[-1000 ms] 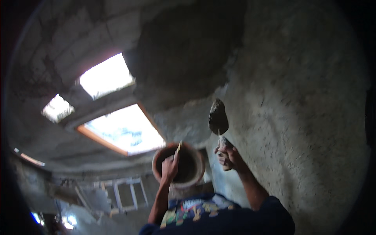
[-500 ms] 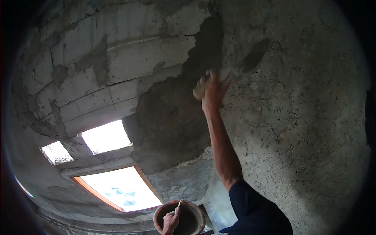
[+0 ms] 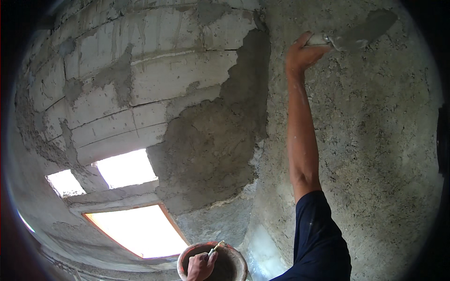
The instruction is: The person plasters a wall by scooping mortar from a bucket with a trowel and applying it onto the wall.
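R hand [image 3: 301,55] closed on pale-handled, long-bladed grey trowel [image 3: 366,32], long axis up-right from fingers; L hand [image 3: 200,267], lower, prob. gripping round reddish-rimmed bucket [image 3: 183,263].

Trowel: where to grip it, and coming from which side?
Take the trowel by its pale handle, probably best from the picture's left, closing around it. The handle lies nearly crosswise at that end, while the broad blade extends toward the upper right. The right hand holds the handle, leaving little of it free.
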Demonstrator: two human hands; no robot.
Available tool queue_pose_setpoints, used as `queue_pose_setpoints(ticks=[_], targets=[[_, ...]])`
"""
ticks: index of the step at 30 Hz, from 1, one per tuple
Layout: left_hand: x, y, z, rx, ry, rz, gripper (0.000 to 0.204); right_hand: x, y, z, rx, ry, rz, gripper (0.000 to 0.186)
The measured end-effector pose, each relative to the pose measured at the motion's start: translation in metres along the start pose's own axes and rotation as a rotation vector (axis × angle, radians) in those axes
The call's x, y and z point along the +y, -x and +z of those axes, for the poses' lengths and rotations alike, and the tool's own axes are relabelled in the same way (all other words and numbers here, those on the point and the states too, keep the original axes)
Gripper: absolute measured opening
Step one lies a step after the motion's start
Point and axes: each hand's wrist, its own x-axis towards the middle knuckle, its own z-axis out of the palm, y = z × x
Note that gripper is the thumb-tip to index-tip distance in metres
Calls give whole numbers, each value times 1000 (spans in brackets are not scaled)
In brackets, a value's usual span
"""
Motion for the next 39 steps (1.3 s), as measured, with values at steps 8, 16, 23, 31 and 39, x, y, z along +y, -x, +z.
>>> queue_pose_setpoints(ticks=[8, 16, 23, 31, 39], targets=[[87, -25, -57, 163, -204, 235, 38, 5, 6, -6, -55, 36, -8, 49], [141, -51, -88, 224, -117, 239, 34, 45, 19, -7, -7, 102, -152, 44], [157, -43, -85, 309, -136, 255, 29, 59, 77, 30, -77, 176, 4, 56], [134, -34, -68, 257, -166, 131, 33, 138, 178, 94, -794, 412, 519, 58], [116, -23, -70, 106, -187, 199, 36, 143, 127, 53, -769, 269, 537, 66]])
